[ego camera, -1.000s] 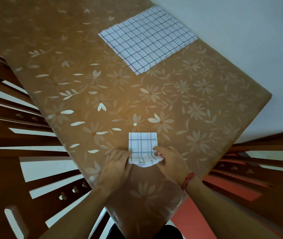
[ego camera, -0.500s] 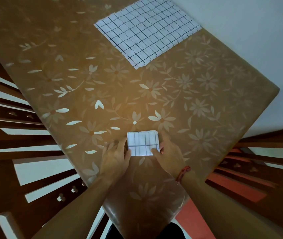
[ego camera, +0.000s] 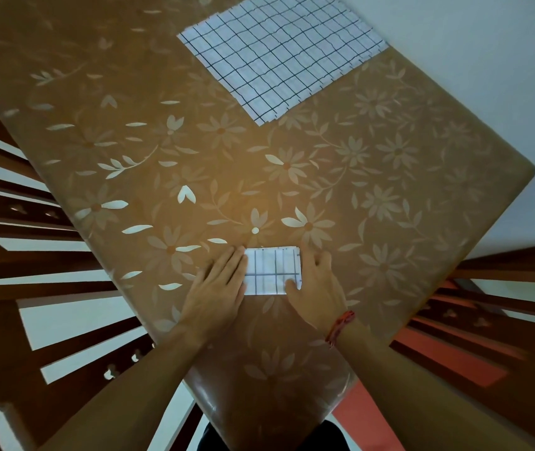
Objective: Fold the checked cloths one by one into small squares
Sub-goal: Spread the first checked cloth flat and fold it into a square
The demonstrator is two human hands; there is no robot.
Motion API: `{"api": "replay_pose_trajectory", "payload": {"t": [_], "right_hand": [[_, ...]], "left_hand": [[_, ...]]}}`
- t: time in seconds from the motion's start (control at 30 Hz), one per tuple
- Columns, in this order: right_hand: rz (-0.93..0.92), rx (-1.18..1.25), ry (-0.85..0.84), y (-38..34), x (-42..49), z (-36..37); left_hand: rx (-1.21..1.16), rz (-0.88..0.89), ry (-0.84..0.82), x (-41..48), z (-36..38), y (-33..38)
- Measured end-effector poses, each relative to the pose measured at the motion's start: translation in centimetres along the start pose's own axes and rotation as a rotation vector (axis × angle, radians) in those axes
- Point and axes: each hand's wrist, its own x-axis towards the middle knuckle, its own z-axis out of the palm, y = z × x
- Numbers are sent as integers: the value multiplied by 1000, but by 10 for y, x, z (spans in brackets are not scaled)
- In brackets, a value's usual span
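Observation:
A small folded white cloth with dark checks (ego camera: 271, 271) lies flat on the brown flowered table (ego camera: 168, 177) near its front corner. My left hand (ego camera: 218, 289) rests flat against the cloth's left edge, fingers together and extended. My right hand (ego camera: 316, 284) lies flat on its right side, the thumb pressing the lower right corner. A stack of unfolded checked cloths (ego camera: 279, 50) lies spread at the far side of the table, well away from both hands.
Wooden chair backs (ego camera: 31, 288) stand along the table's left side and another chair (ego camera: 487, 320) at the right. The table's near corner (ego camera: 269, 411) points toward me. A pale wall (ego camera: 487, 76) runs past the far right edge.
The cloth's lifted near edge was laid over and pressed down, leaving a smaller flat packet. Both hands moved from pinching the near edge to lying flat at its sides.

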Motion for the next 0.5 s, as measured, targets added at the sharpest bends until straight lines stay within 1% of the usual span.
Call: {"api": "replay_pose_trajectory", "payload": {"t": [0.03,0.07,0.1,0.13,0.17,0.23,0.3,0.37,0.5], "right_hand": [[-33,-40,41,-2,-1,0],[-105,-99,102,-5,-1,0],[-203,-156,158,-8,-1,2],[-305,-192,177,-14,-1,4],[-399,-207,152,-20,-1,8],[-543,-220,47,-31,-1,21],[-596,-246,-17,-36,0,38],[-579,-221,-51,-35,1,48],[-590,-229,-44,-28,5,54]], "left_hand": [[9,4,-15,1,1,0],[18,5,-27,1,1,0],[27,4,-38,2,2,0],[35,1,-48,2,4,0],[43,-2,-53,1,5,0],[64,5,-60,0,8,0],[78,19,-60,-2,11,-1],[90,27,-59,-2,11,-1],[103,6,-72,-3,10,0]]}}
